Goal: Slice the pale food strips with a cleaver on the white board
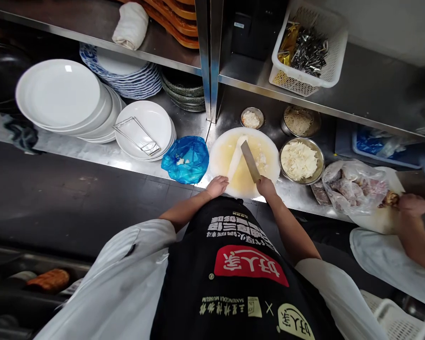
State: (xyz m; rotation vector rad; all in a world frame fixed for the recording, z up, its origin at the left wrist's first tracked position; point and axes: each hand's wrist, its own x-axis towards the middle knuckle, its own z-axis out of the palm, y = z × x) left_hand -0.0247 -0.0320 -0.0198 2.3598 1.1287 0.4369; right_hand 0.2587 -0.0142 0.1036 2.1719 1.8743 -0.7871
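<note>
My right hand [266, 186] is wrapped round the handle of a broad-bladed knife [250, 162], its blade slanting up and left over a round cutting board [219, 146]. On the board lies a long pale strip of food [236, 158], and the blade's tip is close to its upper end. My left hand [217, 186] holds the strip's lower end at the board's near left edge, fingers pressed together. Small white scraps [261, 159] lie right of the blade. A steel bowl of pale slices [299, 161] stands just right of the board; a blue plastic bag [186, 160] sits to its left.
White plates [60, 94] and a wire rack [138, 137] are at the left. Small bowls [252, 118] [301, 121] stand behind the board, under a metal shelf [371, 89]. At right, a co-worker's hand [412, 205] is beside a bag of meat [354, 186].
</note>
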